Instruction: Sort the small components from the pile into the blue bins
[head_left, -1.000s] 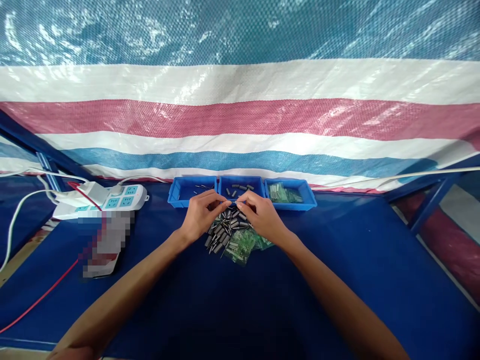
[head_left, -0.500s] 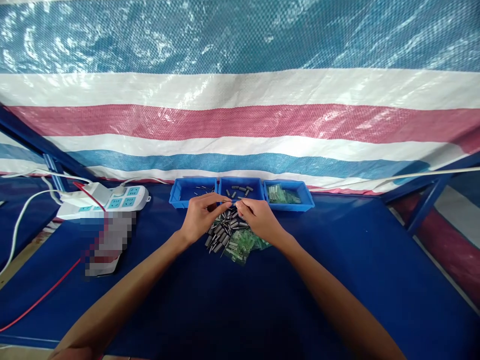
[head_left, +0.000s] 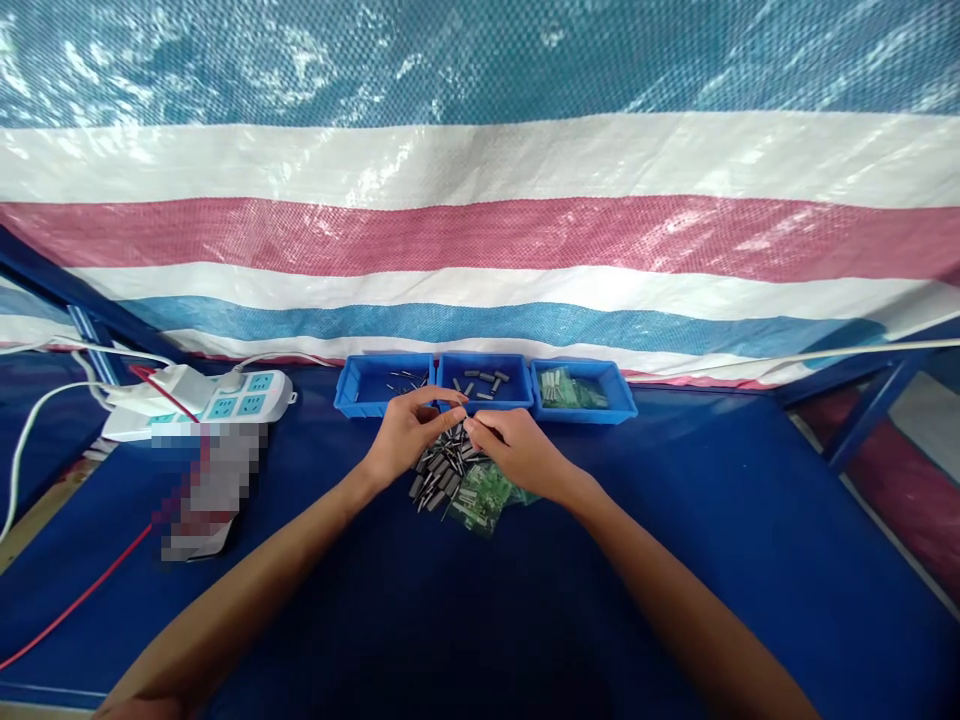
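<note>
My left hand and my right hand meet fingertip to fingertip above a heap of small dark grey cylinders with thin pins. Both hands are pinched closed on a tiny part that I cannot make out. A pile of small green circuit boards lies just below my right hand. Behind the hands stand three blue trays: the left tray holds a few thin pins, the middle tray a few grey cylinders, the right tray green boards.
A white power strip with white cables and a red wire lies at the left on the blue table cover. A blurred-out object sits below it. A striped tarpaulin hangs behind the trays.
My hands have drawn slightly closer together and a little lower over the heap; the view shifted a bit. Nothing else has moved.
</note>
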